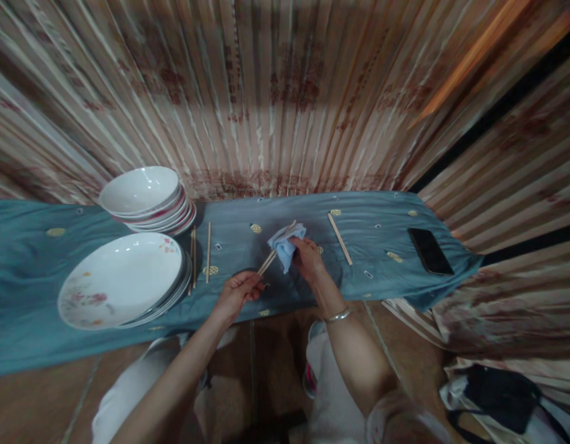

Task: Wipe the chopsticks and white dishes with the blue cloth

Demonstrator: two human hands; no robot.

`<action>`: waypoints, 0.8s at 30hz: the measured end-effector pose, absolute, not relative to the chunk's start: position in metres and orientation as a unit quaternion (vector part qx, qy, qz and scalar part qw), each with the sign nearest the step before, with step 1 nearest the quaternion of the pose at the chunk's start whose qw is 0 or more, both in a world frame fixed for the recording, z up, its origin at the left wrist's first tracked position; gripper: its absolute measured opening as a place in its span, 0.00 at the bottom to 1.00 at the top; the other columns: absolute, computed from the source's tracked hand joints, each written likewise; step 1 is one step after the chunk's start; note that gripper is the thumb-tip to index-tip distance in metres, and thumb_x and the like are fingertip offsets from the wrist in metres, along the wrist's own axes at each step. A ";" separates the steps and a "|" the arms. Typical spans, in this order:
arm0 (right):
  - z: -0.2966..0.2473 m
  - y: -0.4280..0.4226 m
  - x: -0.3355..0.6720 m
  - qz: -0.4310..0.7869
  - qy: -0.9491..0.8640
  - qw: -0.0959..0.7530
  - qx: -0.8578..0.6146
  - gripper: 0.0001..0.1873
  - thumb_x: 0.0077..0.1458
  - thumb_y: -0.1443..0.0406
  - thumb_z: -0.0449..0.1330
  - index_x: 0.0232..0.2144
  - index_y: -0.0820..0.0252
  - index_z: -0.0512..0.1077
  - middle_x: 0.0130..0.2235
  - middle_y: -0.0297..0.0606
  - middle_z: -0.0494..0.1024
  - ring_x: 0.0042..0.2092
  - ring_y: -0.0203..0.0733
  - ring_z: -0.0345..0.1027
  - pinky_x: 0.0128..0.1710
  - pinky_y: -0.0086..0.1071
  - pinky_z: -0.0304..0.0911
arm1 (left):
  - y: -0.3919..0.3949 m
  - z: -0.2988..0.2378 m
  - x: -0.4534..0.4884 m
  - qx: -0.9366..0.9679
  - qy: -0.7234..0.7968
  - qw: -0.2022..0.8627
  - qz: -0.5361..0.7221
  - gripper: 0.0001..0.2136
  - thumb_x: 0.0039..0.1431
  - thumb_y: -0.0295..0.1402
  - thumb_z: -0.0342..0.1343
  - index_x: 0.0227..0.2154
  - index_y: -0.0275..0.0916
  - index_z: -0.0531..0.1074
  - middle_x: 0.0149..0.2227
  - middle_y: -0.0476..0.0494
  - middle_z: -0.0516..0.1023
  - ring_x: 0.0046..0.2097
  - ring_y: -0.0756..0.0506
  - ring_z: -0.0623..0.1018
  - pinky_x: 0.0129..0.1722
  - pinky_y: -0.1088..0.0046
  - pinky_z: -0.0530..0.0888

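Note:
My left hand (241,290) is closed on the lower ends of a pair of wooden chopsticks (267,263), held slanting up to the right above the cloth-covered table. In my right hand (307,256) is a light blue cloth (287,240), gripped by the fingers and folded around the upper part of the chopsticks, whose tips poke out beyond it. To the right lies another chopstick or close pair (340,238). Left of my hands, more chopsticks (208,253) lie beside the stacked plates.
A stack of floral plates (121,280) stands at the left, with a stack of white bowls (141,191) behind it. A black phone (430,251) lies near the right end of the blue tablecloth (303,293). Pleated curtains (285,98) hang behind the table. A dark bag (502,394) is at lower right.

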State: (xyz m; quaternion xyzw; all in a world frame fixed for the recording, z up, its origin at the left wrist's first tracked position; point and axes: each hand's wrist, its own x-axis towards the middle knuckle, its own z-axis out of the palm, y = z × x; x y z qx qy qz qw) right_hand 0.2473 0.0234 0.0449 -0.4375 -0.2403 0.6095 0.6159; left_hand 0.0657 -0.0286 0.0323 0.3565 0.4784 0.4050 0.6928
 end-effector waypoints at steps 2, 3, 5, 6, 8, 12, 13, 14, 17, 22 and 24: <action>0.047 0.021 0.241 0.620 -0.231 0.615 -0.428 0.09 0.32 0.63 0.68 0.19 0.59 0.72 0.21 0.29 0.75 0.26 0.35 0.68 0.29 0.29 0.62 | -0.029 0.033 0.066 0.352 0.479 0.694 0.406 0.18 0.35 0.43 0.69 0.24 0.34 0.74 0.20 0.48 0.76 0.19 0.55 0.67 0.19 0.79 0.61; 0.048 0.019 0.237 0.625 -0.229 0.613 -0.425 0.09 0.32 0.64 0.68 0.19 0.59 0.73 0.20 0.29 0.75 0.25 0.34 0.67 0.29 0.29 0.62 | -0.028 0.033 0.066 0.349 0.479 0.695 0.407 0.18 0.35 0.43 0.69 0.24 0.34 0.74 0.20 0.48 0.75 0.19 0.55 0.67 0.19 0.80 0.61; 0.049 0.017 0.231 0.634 -0.231 0.604 -0.424 0.09 0.31 0.64 0.69 0.19 0.60 0.73 0.20 0.29 0.75 0.24 0.34 0.67 0.29 0.29 0.61 | -0.028 0.033 0.066 0.341 0.481 0.696 0.410 0.18 0.34 0.43 0.70 0.24 0.34 0.74 0.20 0.48 0.75 0.18 0.56 0.67 0.19 0.80 0.61; 0.050 0.015 0.229 0.638 -0.235 0.598 -0.424 0.09 0.31 0.64 0.69 0.18 0.60 0.73 0.19 0.29 0.74 0.25 0.34 0.67 0.29 0.29 0.61 | -0.028 0.033 0.066 0.337 0.482 0.697 0.411 0.19 0.34 0.43 0.70 0.24 0.34 0.74 0.20 0.48 0.75 0.18 0.56 0.67 0.19 0.80 0.62; 0.051 0.012 0.224 0.643 -0.243 0.589 -0.426 0.10 0.30 0.63 0.69 0.18 0.60 0.73 0.18 0.28 0.74 0.24 0.35 0.66 0.28 0.29 0.60 | -0.028 0.033 0.066 0.333 0.481 0.698 0.413 0.19 0.34 0.43 0.70 0.24 0.34 0.74 0.20 0.48 0.75 0.18 0.56 0.67 0.19 0.80 0.62; 0.050 0.008 0.215 0.655 -0.248 0.567 -0.433 0.09 0.29 0.63 0.69 0.17 0.59 0.72 0.17 0.26 0.72 0.21 0.32 0.63 0.25 0.27 0.58 | -0.028 0.035 0.066 0.331 0.468 0.701 0.424 0.17 0.35 0.42 0.70 0.24 0.35 0.73 0.19 0.50 0.74 0.18 0.56 0.66 0.19 0.80 0.62; 0.050 0.007 0.213 0.659 -0.248 0.562 -0.433 0.09 0.29 0.64 0.69 0.17 0.59 0.73 0.17 0.26 0.72 0.21 0.31 0.62 0.25 0.26 0.57 | -0.028 0.035 0.065 0.330 0.463 0.703 0.427 0.17 0.35 0.42 0.69 0.23 0.35 0.73 0.19 0.51 0.73 0.18 0.56 0.65 0.19 0.81 0.62; 0.049 0.006 0.212 0.664 -0.248 0.557 -0.433 0.09 0.29 0.64 0.68 0.17 0.59 0.73 0.17 0.26 0.72 0.21 0.30 0.61 0.24 0.26 0.57 | -0.028 0.035 0.065 0.329 0.459 0.705 0.429 0.17 0.35 0.41 0.69 0.23 0.35 0.73 0.19 0.51 0.72 0.19 0.57 0.65 0.19 0.81 0.62; 0.049 0.006 0.210 0.670 -0.247 0.554 -0.427 0.08 0.29 0.65 0.68 0.17 0.60 0.73 0.18 0.26 0.73 0.21 0.30 0.62 0.24 0.25 0.58 | -0.027 0.034 0.064 0.333 0.450 0.712 0.424 0.16 0.37 0.41 0.68 0.23 0.34 0.73 0.18 0.52 0.69 0.19 0.57 0.63 0.18 0.81 0.60; 0.050 0.010 0.215 0.665 -0.231 0.573 -0.420 0.09 0.28 0.66 0.70 0.17 0.59 0.73 0.18 0.26 0.73 0.21 0.31 0.63 0.25 0.26 0.59 | -0.026 0.030 0.063 0.350 0.447 0.723 0.394 0.17 0.39 0.44 0.66 0.25 0.33 0.75 0.15 0.54 0.65 0.17 0.57 0.59 0.16 0.80 0.54; 0.050 0.012 0.219 0.664 -0.222 0.583 -0.412 0.08 0.28 0.66 0.69 0.17 0.58 0.73 0.18 0.26 0.74 0.22 0.32 0.63 0.25 0.26 0.60 | -0.026 0.030 0.063 0.358 0.441 0.726 0.388 0.17 0.40 0.45 0.66 0.25 0.34 0.75 0.14 0.54 0.64 0.16 0.58 0.57 0.15 0.80 0.51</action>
